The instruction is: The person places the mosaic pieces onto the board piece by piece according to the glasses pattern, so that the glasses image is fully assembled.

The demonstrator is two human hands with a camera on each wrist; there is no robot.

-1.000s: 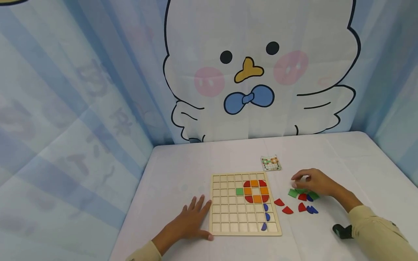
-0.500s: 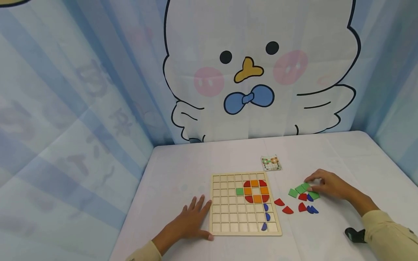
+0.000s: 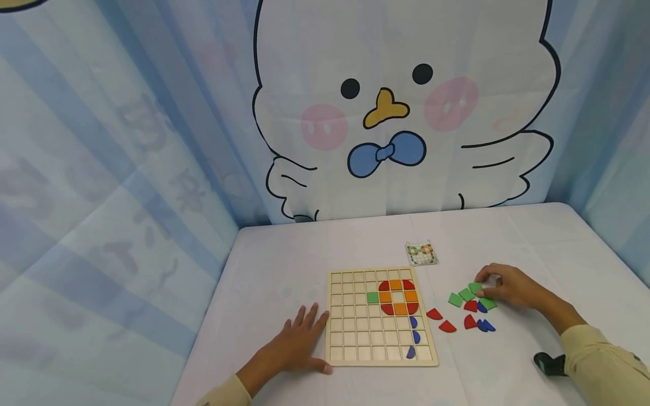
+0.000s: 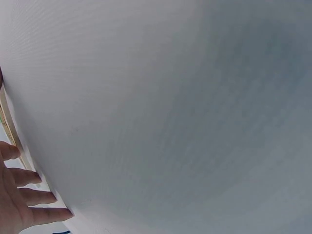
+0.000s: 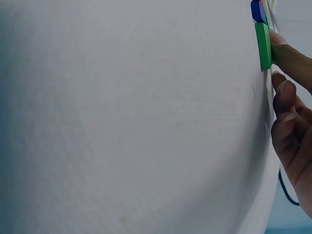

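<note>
A wooden grid board [image 3: 350,338] lies on the table. In its cells sit red quarter-round pieces [image 3: 384,286], orange squares [image 3: 395,285], one green square [image 3: 373,298] and blue pieces [image 3: 413,322]. My left hand [image 3: 297,341] rests on the table with fingers spread, its fingertips and thumb touching the board's left edge. Right of the board, my right hand [image 3: 510,287] pinches a loose green tile [image 3: 475,288] between thumb and forefinger, low at the table. Another green tile [image 5: 263,46] stands out close to the thumb in the right wrist view.
Loose red pieces [image 3: 447,326], blue pieces [image 3: 486,326] and more green tiles [image 3: 455,300] lie between board and right hand. Behind the board is a small pattern card [image 3: 421,254]. A dark object [image 3: 550,364] shows at the right sleeve. A printed curtain [image 3: 386,186] hangs behind the table.
My right hand has moved right and down from above the green tiles to the rearmost one, its fingers now around it. The left hand and board have stayed put.
</note>
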